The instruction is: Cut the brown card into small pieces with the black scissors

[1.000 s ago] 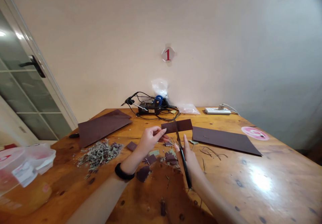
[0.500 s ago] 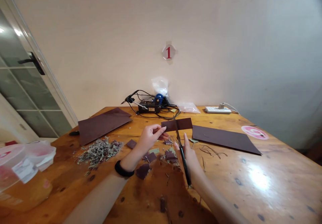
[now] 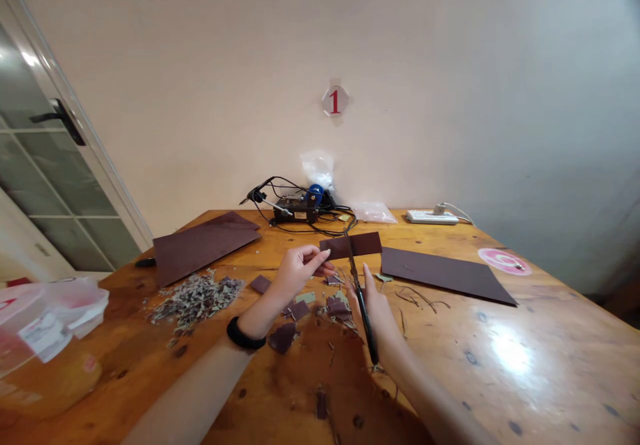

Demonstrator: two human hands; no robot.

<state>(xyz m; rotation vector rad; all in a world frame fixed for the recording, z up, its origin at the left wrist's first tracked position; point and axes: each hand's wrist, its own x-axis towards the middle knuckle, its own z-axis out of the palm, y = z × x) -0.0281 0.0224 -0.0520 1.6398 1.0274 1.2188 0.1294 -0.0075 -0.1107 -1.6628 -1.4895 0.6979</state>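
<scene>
A dark brown strip of sandpaper-like sheet (image 3: pixel 367 244) is pinched at its left end by my left hand (image 3: pixel 303 261), thumb on top. My right hand (image 3: pixel 373 301) is wrapped around black-handled scissors (image 3: pixel 364 315). Their blades cross the strip near its middle; I cannot tell whether they are fully closed. Below the hands, cut brown and greenish pieces (image 3: pixel 299 309) lie scattered on the wooden table (image 3: pixel 565 365). A heap of small shreds (image 3: pixel 203 301) sits to the left of my left hand.
Larger brown sheets lie at the left (image 3: pixel 203 248) and right (image 3: pixel 445 275). A soldering station (image 3: pixel 297 210) with tangled cables stands at the back, beside clear plastic bags (image 3: pixel 374 212). A white power strip (image 3: pixel 431 217) is at the back right. A plastic container (image 3: pixel 47 351) stands front left.
The camera view has shifted slightly. Both hands, the strip and the scissors keep nearly the same positions, with the blades still across the strip.
</scene>
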